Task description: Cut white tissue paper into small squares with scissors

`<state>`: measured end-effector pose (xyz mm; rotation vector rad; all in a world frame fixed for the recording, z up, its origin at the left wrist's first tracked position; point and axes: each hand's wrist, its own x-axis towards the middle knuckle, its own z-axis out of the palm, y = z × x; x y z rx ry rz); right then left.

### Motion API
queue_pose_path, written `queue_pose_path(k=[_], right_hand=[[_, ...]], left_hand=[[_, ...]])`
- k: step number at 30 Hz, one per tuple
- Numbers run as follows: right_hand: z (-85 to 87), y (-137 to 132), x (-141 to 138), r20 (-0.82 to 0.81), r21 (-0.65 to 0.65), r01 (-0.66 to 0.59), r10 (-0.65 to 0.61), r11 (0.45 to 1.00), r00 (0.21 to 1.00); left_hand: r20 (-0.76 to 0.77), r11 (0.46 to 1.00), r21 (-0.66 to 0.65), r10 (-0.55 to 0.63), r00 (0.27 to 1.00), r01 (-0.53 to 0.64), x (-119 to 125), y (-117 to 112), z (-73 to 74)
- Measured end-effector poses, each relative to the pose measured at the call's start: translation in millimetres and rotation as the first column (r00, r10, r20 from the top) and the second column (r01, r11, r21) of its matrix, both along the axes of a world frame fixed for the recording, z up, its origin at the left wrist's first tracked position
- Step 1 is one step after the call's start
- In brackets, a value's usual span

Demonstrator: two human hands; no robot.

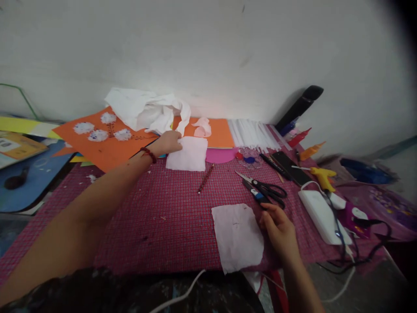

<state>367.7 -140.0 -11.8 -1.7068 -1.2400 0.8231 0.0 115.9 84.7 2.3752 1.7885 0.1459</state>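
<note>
My left hand (170, 143) reaches across to the back of the table, its fingers closed at the upper left corner of a thin white tissue square (189, 155). Just behind it a crumpled length of white tissue (146, 108) hangs down close to the fingers. Nearer to me lies a second tissue square (237, 237), with a small mark in its middle. Beside its right edge is my right hand (280, 228), thumb and index finger apart, near the handle ends of black-handled scissors (269, 190) and a blue-and-black cutter (257, 195). A pencil (206, 178) lies between the squares.
An orange sheet (107, 152) with white tissue flowers rests at the back left. White strips (252, 134), a black phone (291, 168), a yellow glue gun (324, 177) and a white power strip (321, 215) with cables occupy the right side.
</note>
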Motion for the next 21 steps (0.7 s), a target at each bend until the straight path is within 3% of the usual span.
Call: queue_pose_path(k=[4,6,8,11,13,15,17,21], right_hand=[[-0.8,-0.6,-3.2,-0.004,0.007,0.018,-0.018,1.0,1.0],[-1.6,-0.2,-4.9,0.005,0.004,0.025,-0.025,1.0,1.0],[-2.9,0.4,-6.4,0.013,0.003,0.026,-0.026,1.0,1.0],[-4.4,0.4,-8.4,0.009,0.006,0.021,-0.021,1.0,1.0],[-4.4,-0.6,-9.4,0.001,0.012,0.025,-0.025,1.0,1.0],[-3.2,-1.8,-10.0,-0.007,0.02,0.024,-0.024,1.0,1.0],[-0.9,-2.4,-10.5,-0.006,0.026,0.017,-0.017,1.0,1.0],[2.9,-0.7,-12.3,0.027,0.024,0.008,-0.008,1.0,1.0]], left_hand=[[-0.087,0.98,0.198,0.011,0.996,0.007,7.5,-10.3,4.5],[-0.097,0.939,0.337,-0.038,0.995,0.069,15.0,-22.9,17.8],[-0.02,0.915,0.399,-0.057,0.998,0.06,23.2,-25.3,41.4],[0.19,0.857,0.504,0.013,0.982,-0.109,35.5,0.6,76.5],[0.276,0.871,0.471,0.007,0.961,-0.141,45.0,27.9,83.4],[0.178,0.935,0.346,0.012,0.984,-0.074,56.0,51.2,72.2],[0.099,0.967,0.254,-0.027,0.995,0.001,67.0,65.9,47.8],[0.036,0.973,0.225,-0.058,0.998,0.048,82.1,81.4,-2.9]])
